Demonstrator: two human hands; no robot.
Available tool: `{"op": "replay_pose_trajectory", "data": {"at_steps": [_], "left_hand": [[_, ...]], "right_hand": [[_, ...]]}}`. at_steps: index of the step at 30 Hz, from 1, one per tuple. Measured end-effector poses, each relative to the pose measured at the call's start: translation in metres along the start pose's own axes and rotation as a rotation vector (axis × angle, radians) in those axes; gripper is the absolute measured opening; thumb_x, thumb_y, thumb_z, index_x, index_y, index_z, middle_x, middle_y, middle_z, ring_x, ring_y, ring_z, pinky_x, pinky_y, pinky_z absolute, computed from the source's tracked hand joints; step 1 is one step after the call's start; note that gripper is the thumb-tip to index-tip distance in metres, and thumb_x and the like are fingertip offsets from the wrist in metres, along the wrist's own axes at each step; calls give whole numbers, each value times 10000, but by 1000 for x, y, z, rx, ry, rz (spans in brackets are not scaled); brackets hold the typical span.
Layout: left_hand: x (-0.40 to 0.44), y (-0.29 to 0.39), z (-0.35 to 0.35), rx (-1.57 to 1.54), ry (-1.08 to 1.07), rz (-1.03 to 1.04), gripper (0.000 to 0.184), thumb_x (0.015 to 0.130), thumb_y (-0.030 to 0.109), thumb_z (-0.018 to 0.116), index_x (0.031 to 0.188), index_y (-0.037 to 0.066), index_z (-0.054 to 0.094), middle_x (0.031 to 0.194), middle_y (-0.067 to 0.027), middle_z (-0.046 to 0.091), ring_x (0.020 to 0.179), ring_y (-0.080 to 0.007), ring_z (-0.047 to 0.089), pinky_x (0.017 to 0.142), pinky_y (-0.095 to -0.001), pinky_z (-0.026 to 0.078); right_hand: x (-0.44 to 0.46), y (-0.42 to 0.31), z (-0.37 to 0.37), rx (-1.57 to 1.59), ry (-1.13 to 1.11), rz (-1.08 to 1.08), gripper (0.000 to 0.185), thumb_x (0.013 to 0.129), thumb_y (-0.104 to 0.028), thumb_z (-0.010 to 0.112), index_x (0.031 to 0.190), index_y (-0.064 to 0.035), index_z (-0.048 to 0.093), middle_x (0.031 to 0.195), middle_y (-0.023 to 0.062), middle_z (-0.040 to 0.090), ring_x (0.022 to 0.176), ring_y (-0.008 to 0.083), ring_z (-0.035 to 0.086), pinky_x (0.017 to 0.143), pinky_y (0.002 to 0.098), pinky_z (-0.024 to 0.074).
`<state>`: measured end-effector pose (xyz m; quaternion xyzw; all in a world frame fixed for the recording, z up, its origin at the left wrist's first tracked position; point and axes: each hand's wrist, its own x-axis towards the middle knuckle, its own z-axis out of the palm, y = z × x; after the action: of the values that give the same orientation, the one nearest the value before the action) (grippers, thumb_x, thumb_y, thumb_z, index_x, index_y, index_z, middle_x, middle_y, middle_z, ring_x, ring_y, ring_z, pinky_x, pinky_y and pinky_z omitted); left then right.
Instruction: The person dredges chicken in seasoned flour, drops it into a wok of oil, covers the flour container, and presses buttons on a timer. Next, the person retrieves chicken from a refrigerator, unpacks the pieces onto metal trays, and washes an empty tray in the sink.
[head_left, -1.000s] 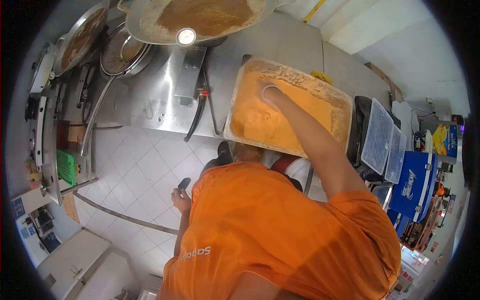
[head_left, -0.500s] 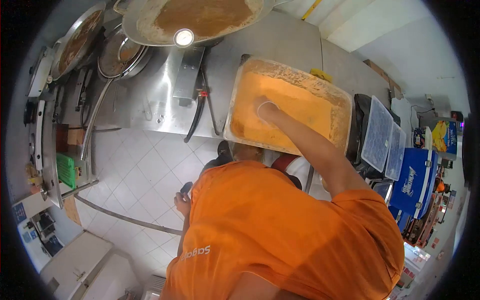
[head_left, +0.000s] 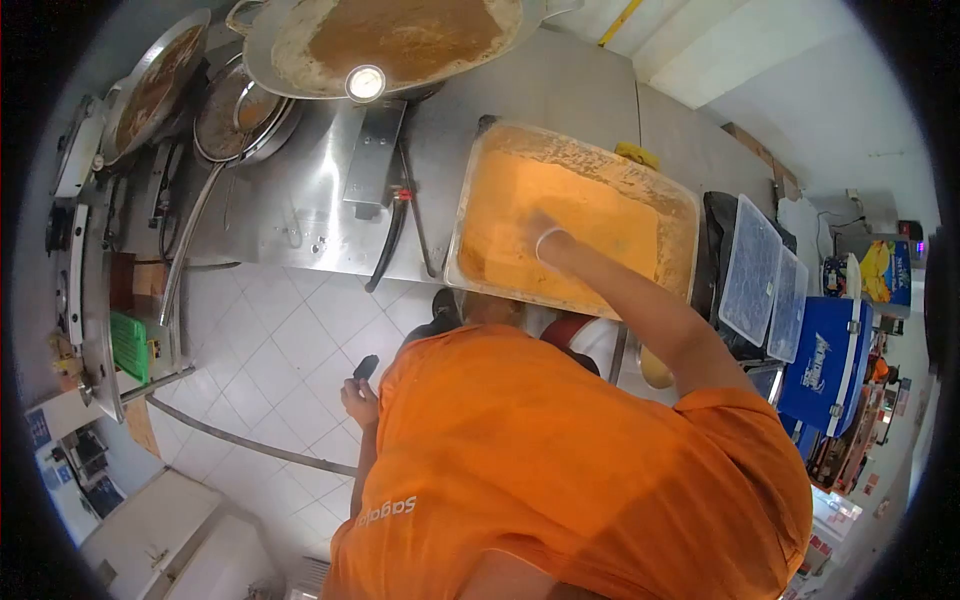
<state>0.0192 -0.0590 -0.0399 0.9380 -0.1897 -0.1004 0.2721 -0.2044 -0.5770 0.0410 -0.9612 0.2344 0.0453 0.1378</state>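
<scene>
A large clear plastic tub sits on the steel counter, with orange powder spread over its bottom. My right hand is inside the tub, low over or in the powder, with a white band at the wrist. Its fingers are smeared by motion, so what they hold, if anything, does not show. Down at my left side, above the floor tiles, my left hand is closed around a small black object that sticks up past the fingers.
Beyond the counter stands a big pan of brown liquid with a dial thermometer at its rim. Strainers lie left. Clear plastic lids and a blue cooler box stand right. A black hose hangs over the counter edge.
My right hand has shifted right and slightly nearer me inside the tub. My left hand has moved a little outward, and more of the black object shows.
</scene>
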Motion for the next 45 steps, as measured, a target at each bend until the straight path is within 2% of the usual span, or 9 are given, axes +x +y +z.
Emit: {"op": "replay_pose_trajectory", "data": {"at_steps": [9, 12, 16, 18, 20, 24, 27, 33, 45], "left_hand": [[-7, -16, 2, 110, -61, -47, 185, 940, 254, 590, 934, 73, 552, 903, -145, 589, 897, -386, 572, 746, -524, 467], [-11, -19, 2, 92, -56, -36, 187, 940, 253, 589, 934, 70, 552, 904, -147, 593, 891, -393, 574, 745, -526, 468], [-10, -22, 7, 131, -45, 10, 186, 940, 247, 589, 930, 65, 550, 903, -146, 595, 892, -393, 577, 746, -522, 471], [-6, -22, 7, 118, -38, 129, 189, 937, 246, 592, 927, 63, 548, 899, -146, 594, 899, -387, 578, 747, -518, 472], [-5, -13, 12, 79, -31, 21, 192, 936, 247, 593, 927, 61, 548, 904, -148, 594, 906, -386, 577, 753, -520, 472], [-11, -9, 1, 122, -90, -56, 193, 941, 241, 584, 946, 53, 544, 932, -155, 593, 929, -386, 572, 770, -520, 465], [-7, -29, 14, 97, -94, 28, 195, 942, 240, 581, 965, 50, 545, 939, -161, 594, 938, -392, 569, 773, -522, 460], [-14, -24, 5, 88, -9, -58, 198, 941, 239, 578, 964, 44, 550, 931, -175, 591, 927, -407, 569, 776, -529, 459], [-45, -40, 5, 79, -22, -116, 186, 914, 249, 608, 918, 70, 560, 907, -133, 600, 889, -375, 581, 741, -513, 474]], "right_hand": [[28, -32, -58, 161, -402, 307, 217, 888, -112, 532, 923, -8, 718, 971, 245, 702, 918, 381, 704, 775, 478, 558], [34, -20, 39, -54, -208, 328, 210, 875, -137, 565, 913, -8, 727, 932, 247, 704, 892, 369, 710, 764, 461, 562], [33, -47, -46, 104, -292, 262, 226, 856, -190, 614, 964, -29, 731, 954, 256, 701, 898, 387, 704, 781, 458, 559], [25, -50, -101, 203, -447, 273, 299, 833, -243, 657, 1042, -38, 721, 990, 268, 694, 926, 395, 695, 813, 471, 551], [16, -49, -72, 176, -189, 274, 445, 798, -301, 699, 1164, -49, 669, 1063, 258, 683, 973, 393, 682, 842, 476, 540], [28, -66, -51, 150, -215, 289, 776, 704, -389, 777, 1366, -69, 529, 1188, 236, 654, 1041, 375, 659, 879, 472, 522], [39, -42, -43, 658, -249, 320, 594, 702, -296, 801, 1222, -56, 646, 1173, 216, 673, 1063, 369, 652, 883, 464, 518], [37, -33, -47, -78, -481, 255, 295, 837, -177, 658, 1094, -43, 709, 1055, 210, 707, 955, 392, 692, 783, 465, 566], [0, -45, -6, -98, -155, 388, 185, 863, -53, 554, 948, -22, 716, 958, 224, 706, 887, 367, 705, 746, 462, 570]]}}
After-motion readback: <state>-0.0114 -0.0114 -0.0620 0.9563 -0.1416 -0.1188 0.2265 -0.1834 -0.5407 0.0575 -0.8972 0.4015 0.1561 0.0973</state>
